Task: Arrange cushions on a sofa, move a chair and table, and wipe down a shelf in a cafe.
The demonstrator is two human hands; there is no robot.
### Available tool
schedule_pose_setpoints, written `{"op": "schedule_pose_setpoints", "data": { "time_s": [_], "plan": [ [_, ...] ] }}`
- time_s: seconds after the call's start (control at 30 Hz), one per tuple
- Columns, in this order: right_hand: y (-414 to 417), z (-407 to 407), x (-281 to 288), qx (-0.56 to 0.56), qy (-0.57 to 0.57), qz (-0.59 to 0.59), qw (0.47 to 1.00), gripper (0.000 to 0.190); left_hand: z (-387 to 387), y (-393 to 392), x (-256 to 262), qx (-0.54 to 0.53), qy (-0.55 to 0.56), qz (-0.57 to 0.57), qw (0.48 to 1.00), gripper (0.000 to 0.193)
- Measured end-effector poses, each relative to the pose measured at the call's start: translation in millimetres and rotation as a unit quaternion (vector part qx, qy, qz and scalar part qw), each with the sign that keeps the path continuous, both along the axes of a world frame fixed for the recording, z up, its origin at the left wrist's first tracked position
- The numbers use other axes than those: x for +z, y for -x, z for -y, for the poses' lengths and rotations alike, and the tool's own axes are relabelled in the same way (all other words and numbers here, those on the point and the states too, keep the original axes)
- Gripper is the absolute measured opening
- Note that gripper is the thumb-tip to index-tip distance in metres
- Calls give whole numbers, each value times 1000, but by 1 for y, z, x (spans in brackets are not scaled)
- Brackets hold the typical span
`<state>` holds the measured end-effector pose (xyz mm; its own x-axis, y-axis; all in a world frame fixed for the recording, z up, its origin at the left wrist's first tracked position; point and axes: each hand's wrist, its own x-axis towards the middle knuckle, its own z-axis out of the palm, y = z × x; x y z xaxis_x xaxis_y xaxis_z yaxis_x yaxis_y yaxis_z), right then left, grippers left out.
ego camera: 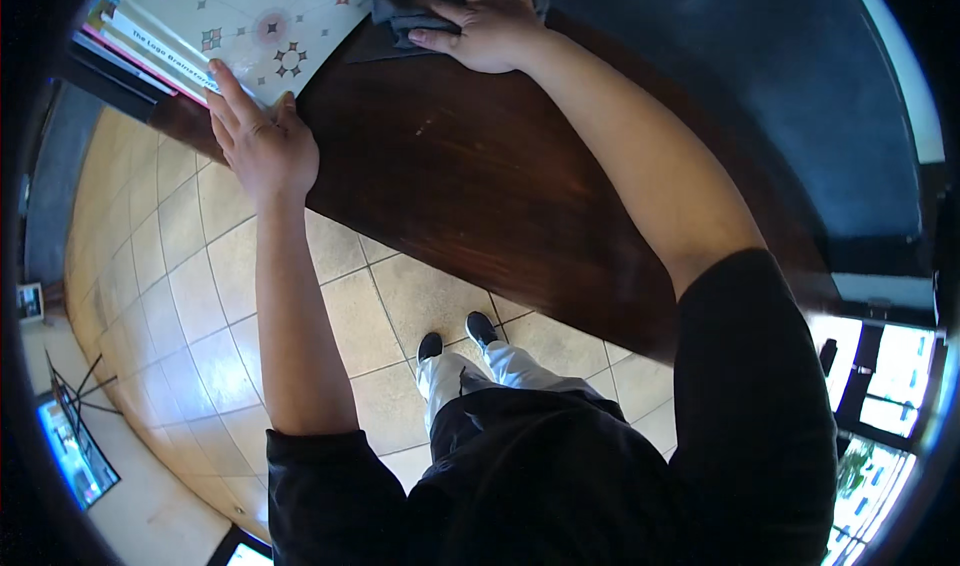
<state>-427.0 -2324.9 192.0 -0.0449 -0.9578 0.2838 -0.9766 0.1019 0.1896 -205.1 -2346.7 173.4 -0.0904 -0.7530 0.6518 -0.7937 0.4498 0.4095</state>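
Observation:
At the upper left, my left hand [266,134] grips the near corner of a stack of books [161,59]. Its fingers lie along the spines and the thumb is against the adjoining edge. The top book [277,29] has a pale cover with small patterned shapes and bears writing. My right hand [487,25] presses a crumpled dark grey cloth [401,3] down with spread fingers, just right of the books. Cloth and books both rest on a dark brown wooden table [450,153] with a glossy surface. Some of the cloth is hidden under my palm.
Beyond the wood runs a dark blue-grey surface [750,63] at the upper right. Tan floor tiles [360,303] lie below the table's near edge, where my shoes [480,328] stand. A lit screen [75,450] is at the lower left, and bright windows [892,371] are at the right.

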Motion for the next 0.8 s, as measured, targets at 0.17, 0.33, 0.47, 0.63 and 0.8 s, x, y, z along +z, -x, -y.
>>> {"op": "schedule_pose_setpoints", "data": {
  "time_s": [0.17, 0.33, 0.47, 0.63, 0.8],
  "plan": [
    [45, -55, -1, -66, -111, 95, 987, 61, 5, -4, -3, 29, -15, 4, 999, 74],
    [93, -186, 13, -301, -152, 108, 935, 63, -3, 3, 2, 7, -44, -1, 999, 73],
    [79, -249, 17, -416, -119, 122, 893, 61, -10, 1, 6, 43, -89, 8, 995, 76],
    [-23, -210, 19, -291, -134, 186, 929, 51, -3, -6, -3, 55, 62, 6, 996, 74],
    [-98, -213, 12, -126, -54, 176, 975, 42, -47, 23, 1, -142, 122, -162, 969, 59]
  ]
}}
